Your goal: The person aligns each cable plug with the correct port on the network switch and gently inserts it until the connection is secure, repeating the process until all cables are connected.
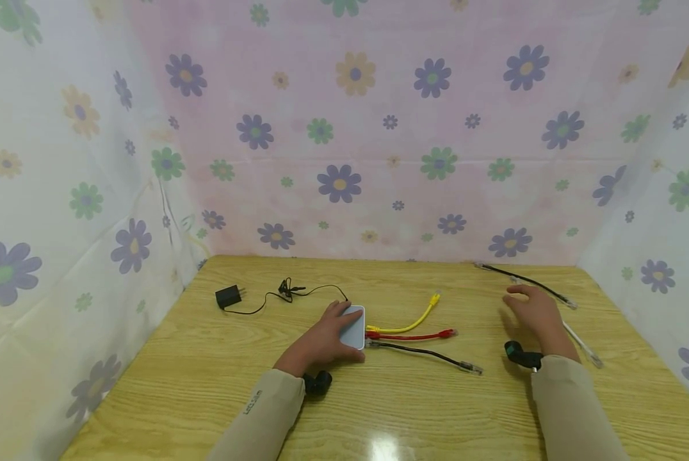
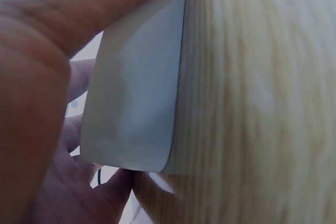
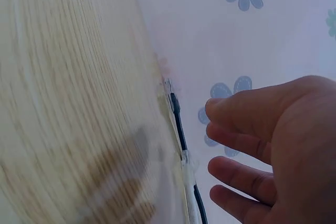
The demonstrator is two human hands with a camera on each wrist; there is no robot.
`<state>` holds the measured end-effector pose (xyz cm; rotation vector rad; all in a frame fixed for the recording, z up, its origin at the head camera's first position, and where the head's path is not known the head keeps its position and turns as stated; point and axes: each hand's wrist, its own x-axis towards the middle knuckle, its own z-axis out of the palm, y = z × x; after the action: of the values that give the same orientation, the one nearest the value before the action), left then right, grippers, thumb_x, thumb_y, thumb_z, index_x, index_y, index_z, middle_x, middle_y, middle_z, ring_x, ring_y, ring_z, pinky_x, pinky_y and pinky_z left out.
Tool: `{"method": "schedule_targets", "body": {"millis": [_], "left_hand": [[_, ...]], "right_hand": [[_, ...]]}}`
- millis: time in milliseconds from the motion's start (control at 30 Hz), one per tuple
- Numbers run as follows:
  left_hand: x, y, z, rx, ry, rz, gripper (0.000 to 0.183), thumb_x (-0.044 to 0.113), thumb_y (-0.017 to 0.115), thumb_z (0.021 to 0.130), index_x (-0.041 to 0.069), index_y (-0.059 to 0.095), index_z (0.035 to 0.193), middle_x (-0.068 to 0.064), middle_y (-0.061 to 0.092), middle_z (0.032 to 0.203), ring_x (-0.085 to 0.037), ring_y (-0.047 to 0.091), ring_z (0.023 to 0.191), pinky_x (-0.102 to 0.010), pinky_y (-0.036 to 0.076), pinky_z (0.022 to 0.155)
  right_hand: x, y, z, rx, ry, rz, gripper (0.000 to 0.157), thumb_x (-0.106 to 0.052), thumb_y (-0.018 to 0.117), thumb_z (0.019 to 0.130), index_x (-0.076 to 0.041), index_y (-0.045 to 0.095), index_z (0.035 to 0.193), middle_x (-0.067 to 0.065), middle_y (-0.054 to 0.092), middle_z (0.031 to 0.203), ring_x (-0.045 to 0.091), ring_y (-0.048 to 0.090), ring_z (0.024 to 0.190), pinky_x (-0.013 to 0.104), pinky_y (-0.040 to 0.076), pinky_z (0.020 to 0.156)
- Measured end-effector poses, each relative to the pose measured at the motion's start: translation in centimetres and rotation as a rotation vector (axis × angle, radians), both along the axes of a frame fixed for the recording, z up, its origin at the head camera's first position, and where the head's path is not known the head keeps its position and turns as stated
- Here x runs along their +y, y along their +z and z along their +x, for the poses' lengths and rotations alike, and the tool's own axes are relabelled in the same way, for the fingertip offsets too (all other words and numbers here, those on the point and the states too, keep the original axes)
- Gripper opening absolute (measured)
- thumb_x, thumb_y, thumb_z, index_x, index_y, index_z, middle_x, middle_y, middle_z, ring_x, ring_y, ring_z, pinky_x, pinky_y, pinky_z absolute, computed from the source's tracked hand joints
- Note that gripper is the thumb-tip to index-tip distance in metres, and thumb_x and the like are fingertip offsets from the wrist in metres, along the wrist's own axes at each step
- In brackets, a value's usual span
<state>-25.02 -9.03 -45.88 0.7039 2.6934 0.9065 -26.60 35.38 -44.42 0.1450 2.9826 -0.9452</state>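
My left hand holds a small white network box, the thumb along its near side and the other fingers over its far part. In the left wrist view the smooth white face of the box shows between thumb and fingers. Yellow, red and black network cables run from its right side. My right hand hovers over the right of the table with relaxed fingers and nothing in them. Beneath it lies a white network cable, partly hidden; another black network cable lies behind.
A black power adapter lies at the left, its thin lead running loosely to the box. The wooden table meets flowered cloth at the back and sides. Each wrist wears a small black camera.
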Motion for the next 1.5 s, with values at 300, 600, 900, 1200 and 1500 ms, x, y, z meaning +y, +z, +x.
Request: {"method": "schedule_targets", "body": {"millis": [300,600,900,1200,1500], "left_hand": [[0.1,0.1,-0.1,0.002,-0.006,-0.012,0.090,0.045,0.080,0.077,0.025,0.035,0.152,-0.008,0.016,0.162,-0.037,0.004,0.150,-0.054,0.042,0.096],[0.1,0.1,-0.2,0.005,-0.006,-0.018,0.090,0.045,0.080,0.077,0.025,0.035,0.152,-0.008,0.016,0.162,-0.037,0.005,0.150,-0.054,0.042,0.097],[0.0,0.0,-0.1,0.011,-0.014,-0.010,0.091,0.044,0.081,0.076,0.022,0.035,0.152,-0.011,0.017,0.162,-0.039,0.006,0.150,-0.054,0.042,0.096],[0.0,0.1,-0.1,0.004,-0.005,0.007,0.090,0.043,0.081,0.077,0.022,0.036,0.152,-0.011,0.017,0.162,-0.039,0.005,0.150,-0.055,0.042,0.096],[0.0,-0.2,-0.2,0.010,-0.002,-0.008,0.091,0.045,0.080,0.077,0.022,0.036,0.152,-0.010,0.017,0.162,-0.039,0.005,0.150,-0.054,0.043,0.095]], "right_hand": [[0.8,-0.5,0.3,0.042,-0.013,0.058,0.055,-0.035,0.044,0.101,0.006,0.048,0.137,0.039,0.033,0.143,0.059,0.034,0.125,0.066,0.033,0.099],[1.2,-0.7,0.6,0.061,-0.042,0.054,0.055,-0.033,0.044,0.101,0.007,0.045,0.139,0.037,0.034,0.144,0.058,0.035,0.125,0.065,0.033,0.100],[1.4,-0.6,0.5,0.032,-0.040,0.048,0.056,-0.033,0.043,0.102,0.006,0.042,0.142,0.037,0.030,0.146,0.059,0.030,0.129,0.065,0.029,0.103],[1.6,-0.8,0.4,-0.030,-0.024,0.058,0.059,-0.036,0.038,0.103,0.005,0.036,0.146,0.039,0.033,0.144,0.060,0.034,0.126,0.065,0.032,0.101],[1.6,-0.9,0.4,-0.011,-0.003,0.083,0.058,-0.032,0.039,0.102,0.008,0.036,0.144,0.041,0.038,0.138,0.059,0.039,0.121,0.065,0.036,0.096]]}}
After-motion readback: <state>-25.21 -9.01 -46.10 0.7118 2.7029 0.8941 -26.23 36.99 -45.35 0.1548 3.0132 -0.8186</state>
